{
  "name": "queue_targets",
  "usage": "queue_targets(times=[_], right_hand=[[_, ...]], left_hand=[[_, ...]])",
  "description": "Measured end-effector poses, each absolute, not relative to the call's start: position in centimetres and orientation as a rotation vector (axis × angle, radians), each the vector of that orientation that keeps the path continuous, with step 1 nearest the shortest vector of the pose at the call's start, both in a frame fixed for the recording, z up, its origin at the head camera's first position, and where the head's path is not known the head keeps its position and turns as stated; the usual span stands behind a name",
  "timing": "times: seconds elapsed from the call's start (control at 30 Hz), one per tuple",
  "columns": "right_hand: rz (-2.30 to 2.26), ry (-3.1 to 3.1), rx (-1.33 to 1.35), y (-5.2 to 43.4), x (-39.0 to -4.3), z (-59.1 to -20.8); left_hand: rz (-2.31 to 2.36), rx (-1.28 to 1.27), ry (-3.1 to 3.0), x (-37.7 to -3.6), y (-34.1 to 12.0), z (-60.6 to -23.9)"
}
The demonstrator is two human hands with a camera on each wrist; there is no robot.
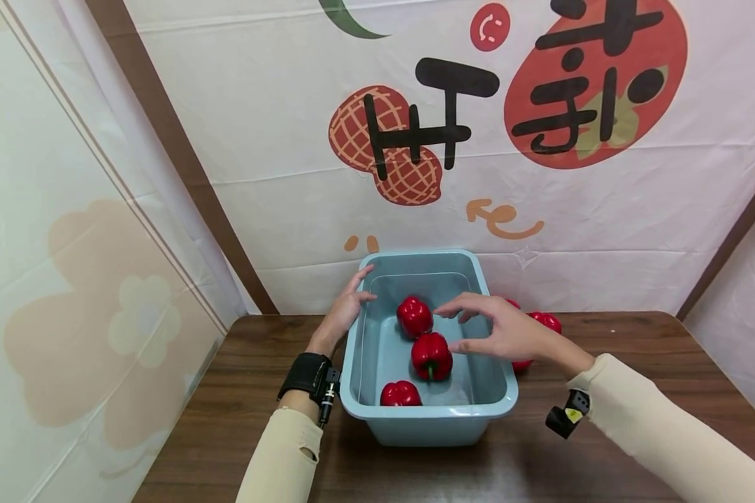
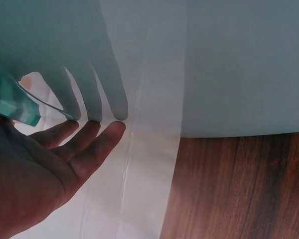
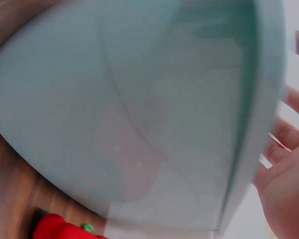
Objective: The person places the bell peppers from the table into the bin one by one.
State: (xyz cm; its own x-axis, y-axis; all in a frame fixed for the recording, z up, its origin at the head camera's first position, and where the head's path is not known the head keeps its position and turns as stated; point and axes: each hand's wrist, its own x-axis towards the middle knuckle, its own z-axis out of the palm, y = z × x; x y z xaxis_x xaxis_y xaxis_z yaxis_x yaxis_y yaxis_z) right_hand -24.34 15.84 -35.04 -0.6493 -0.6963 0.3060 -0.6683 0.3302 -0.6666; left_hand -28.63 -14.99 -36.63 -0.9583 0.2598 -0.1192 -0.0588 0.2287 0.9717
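Note:
A light blue plastic bin [image 1: 429, 411] holds three red bell peppers: one at the back [image 1: 414, 316], one in the middle [image 1: 432, 356], one near the front wall [image 1: 400, 393]. My left hand [image 1: 342, 311] holds the bin's left rim, thumb over the edge. In the left wrist view its fingers [image 2: 97, 149] touch the outer wall. Above the bin's right side, my right hand [image 1: 500, 328] reaches in with thumb and fingers spread apart. Its fingertips are close to the back and middle peppers; contact is hard to tell.
More red peppers [image 1: 546, 321] lie on the table right of the bin, partly hidden by my right arm. The right wrist view shows one pepper [image 3: 65, 229] beside the bin. The brown wooden table [image 1: 616, 405] meets a printed cloth wall [image 1: 289, 209] behind.

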Motion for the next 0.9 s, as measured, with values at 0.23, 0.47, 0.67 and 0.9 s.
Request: queue_targets(times=[0.23, 0.47, 0.67, 0.9], right_hand=[[-1.414, 2.606, -1.209, 19.2, -24.9, -33.7], [-1.499, 2.661, -1.103, 22.7, -25.0, -33.6], [-1.569, 2.685, -1.030, 24.8, -25.0, -34.3], [-1.609, 2.722, -0.858, 26.5, -25.1, -35.6]], left_hand=[[1.784, 0.168, 2.268, -30.4, -15.2, -38.6], [1.807, 0.181, 2.299, -30.7, -15.4, -39.3], [1.824, 0.178, 2.292, -30.6, -15.4, -39.4], [1.835, 0.179, 2.283, -30.7, -15.4, -39.6]])
